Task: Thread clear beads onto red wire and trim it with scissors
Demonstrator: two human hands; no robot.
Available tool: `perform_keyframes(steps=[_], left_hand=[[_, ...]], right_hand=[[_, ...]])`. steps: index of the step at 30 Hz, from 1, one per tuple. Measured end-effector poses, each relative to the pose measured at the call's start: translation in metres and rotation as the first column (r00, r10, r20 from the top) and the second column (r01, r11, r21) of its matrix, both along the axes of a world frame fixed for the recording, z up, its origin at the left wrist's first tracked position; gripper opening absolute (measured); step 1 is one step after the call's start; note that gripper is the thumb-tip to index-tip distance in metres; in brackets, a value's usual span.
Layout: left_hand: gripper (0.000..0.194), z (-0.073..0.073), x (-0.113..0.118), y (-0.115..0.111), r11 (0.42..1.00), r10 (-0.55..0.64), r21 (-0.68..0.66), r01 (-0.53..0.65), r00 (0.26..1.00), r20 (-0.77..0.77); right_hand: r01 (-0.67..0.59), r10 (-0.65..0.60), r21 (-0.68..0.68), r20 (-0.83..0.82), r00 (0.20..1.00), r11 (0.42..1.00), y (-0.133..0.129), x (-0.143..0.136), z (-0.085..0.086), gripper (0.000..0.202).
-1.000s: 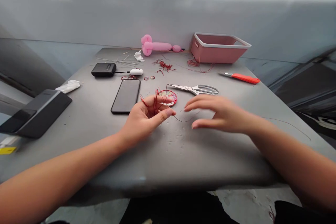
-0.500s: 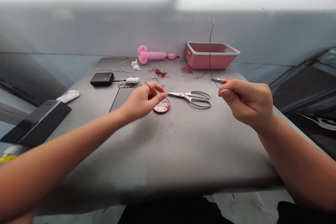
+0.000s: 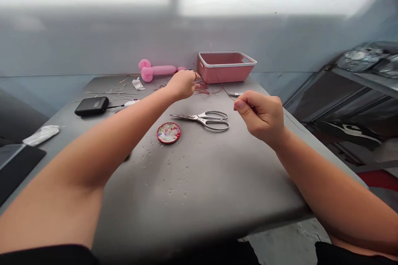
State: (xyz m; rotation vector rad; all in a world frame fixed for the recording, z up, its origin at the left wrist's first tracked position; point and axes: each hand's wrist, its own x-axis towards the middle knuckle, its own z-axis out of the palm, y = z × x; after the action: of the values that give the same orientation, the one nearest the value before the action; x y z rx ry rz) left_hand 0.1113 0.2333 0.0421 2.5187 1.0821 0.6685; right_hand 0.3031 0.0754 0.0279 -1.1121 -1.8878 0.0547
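My right hand is closed in a pinch above the right side of the table, gripping a thin dark thread that trails up and left from the fingertips. Farther away, my left hand reaches toward the front of a pink basket, thumb and forefinger slightly apart and nothing visible between them. Reddish threads lie just beyond that hand. Between the arms are silver scissors, blades pointing left, and a red-rimmed round dish of small pale, coloured beads.
A pink balloon shape lies at the back. On the left are a black power bank, a white cabled piece, crumpled tissues and a dark flat device. Small clear bits dot the tabletop. Shelving stands at right.
My left hand has moved away from above the bead dish, forward toward the basket. The right hand keeps its pinch on the thread. The view has turned right.
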Motion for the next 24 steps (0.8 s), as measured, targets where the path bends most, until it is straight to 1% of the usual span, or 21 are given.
perform_keyframes(steps=[2, 3, 4, 5, 6, 7, 9, 10, 11, 12, 14, 15, 16, 17, 20, 22, 24], left_hand=[[0.033, -0.002, -0.007, -0.026, 0.998, -0.017, -0.056, 0.021, 0.997, 0.078], [0.036, -0.003, -0.012, -0.044, 0.994, -0.051, -0.095, 0.061, 0.993, 0.105], [0.039, -0.005, -0.016, -0.064, 0.978, -0.113, -0.154, 0.137, 0.982, 0.152], [0.039, -0.007, -0.021, -0.085, 0.93, -0.148, -0.276, 0.244, 0.933, 0.329], [0.035, -0.009, -0.025, -0.106, 0.884, -0.111, -0.354, 0.306, 0.872, 0.476], [0.029, -0.011, -0.029, -0.125, 0.867, -0.038, -0.388, 0.313, 0.818, 0.575], [0.025, -0.015, -0.036, -0.156, 0.858, 0.131, -0.438, 0.269, 0.71, 0.692], [0.025, -0.016, -0.04, -0.167, 0.835, 0.202, -0.482, 0.267, 0.665, 0.719], [0.025, -0.016, -0.046, -0.174, 0.822, 0.274, -0.507, 0.261, 0.599, 0.752], [0.024, -0.015, -0.052, -0.178, 0.8, 0.334, -0.537, 0.267, 0.546, 0.768], [0.02, -0.01, -0.068, -0.179, 0.816, 0.42, -0.533, 0.223, 0.405, 0.812], [0.022, -0.007, -0.077, -0.176, 0.834, 0.45, -0.522, 0.179, 0.326, 0.832], [0.026, -0.004, -0.088, -0.173, 0.843, 0.476, -0.522, 0.133, 0.27, 0.837], [0.031, -0.001, -0.099, -0.168, 0.852, 0.5, -0.52, 0.06, 0.198, 0.843], [0.037, 0.007, -0.133, -0.155, 0.855, 0.518, -0.518, -0.03, 0.111, 0.848], [0.035, 0.009, -0.153, -0.147, 0.851, 0.524, -0.518, -0.084, 0.061, 0.85], [0.032, 0.009, -0.169, -0.142, 0.838, 0.536, -0.531, -0.126, 0.005, 0.844]], right_hand=[[-0.027, 0.027, -0.033, 0.0, 1.0, 0.999, 0.002, 0.0, -0.002, 0.036], [-0.048, 0.048, -0.049, 0.004, 0.999, 0.998, 0.003, -0.001, -0.004, 0.037], [-0.078, 0.079, -0.072, 0.015, 0.997, 0.994, 0.004, -0.004, -0.006, 0.037], [-0.115, 0.118, -0.098, 0.029, 0.993, 0.989, 0.004, -0.007, -0.009, 0.038], [-0.156, 0.163, -0.128, 0.044, 0.986, 0.979, 0.004, -0.011, -0.011, 0.038], [-0.2, 0.211, -0.159, 0.06, 0.976, 0.967, 0.004, -0.016, -0.014, 0.039], [-0.274, 0.297, -0.21, 0.085, 0.951, 0.939, 0.002, -0.028, -0.017, 0.039], [-0.299, 0.327, -0.228, 0.096, 0.94, 0.926, 0.0, -0.034, -0.018, 0.038], [-0.314, 0.347, -0.244, 0.106, 0.932, 0.918, -0.001, -0.039, -0.018, 0.038], [-0.321, 0.359, -0.261, 0.115, 0.926, 0.911, -0.002, -0.042, -0.018, 0.036], [-0.304, 0.352, -0.293, 0.129, 0.927, 0.906, -0.002, -0.042, -0.016, 0.034], [-0.281, 0.335, -0.309, 0.136, 0.932, 0.908, 0.0, -0.039, -0.015, 0.033], [-0.252, 0.311, -0.324, 0.143, 0.94, 0.912, 0.003, -0.033, -0.013, 0.032], [-0.217, 0.281, -0.339, 0.152, 0.948, 0.915, 0.007, -0.026, -0.012, 0.033], [-0.102, 0.193, -0.405, 0.19, 0.963, 0.909, 0.022, 0.001, -0.008, 0.034], [-0.033, 0.152, -0.459, 0.223, 0.963, 0.888, 0.032, 0.018, -0.005, 0.033], [0.013, 0.133, -0.51, 0.249, 0.959, 0.86, 0.037, 0.026, -0.001, 0.031]])
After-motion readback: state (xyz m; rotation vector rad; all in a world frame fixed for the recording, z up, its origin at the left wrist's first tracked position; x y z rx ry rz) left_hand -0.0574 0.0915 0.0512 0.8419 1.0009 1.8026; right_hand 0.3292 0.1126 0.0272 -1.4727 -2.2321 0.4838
